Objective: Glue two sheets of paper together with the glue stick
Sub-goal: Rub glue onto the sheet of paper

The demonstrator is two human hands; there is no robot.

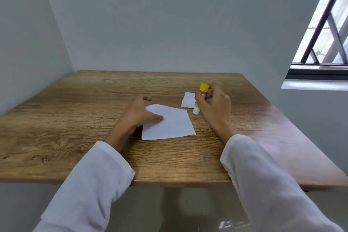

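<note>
Wooden table set in a corner of grey walls, window with dark bars at upper right. No containers anywhere on the table; the only items are 2 sheets of paper and 1 glue stick.

Large white sheet lies flat near table centre, rotated a bit so its corners point off-axis. Small white sheet lies flat beyond it and to the right, apart from the large sheet, with bare wood showing between them.

Left hand rests on the left edge of the large sheet. Thumb, nail painted red-orange, presses down on the paper; the other fingers are loosely curled at the far-left corner, tips on or just off the table, not gripping anything. Hand is half open, pinning the sheet rather than holding it.

Right hand is closed around the glue stick. Stick stands nearly upright, tilted slightly, yellow cap on top, white body with pink and blue label. Its bottom end is at the table surface, just beside the near-right edge of the small sheet; cannot tell if the base actually touches the wood. Thumb and fingertips wrap the middle of the tube, below the cap. Cap is on.

Both forearms in white sleeves reach in over the near table edge.
</note>
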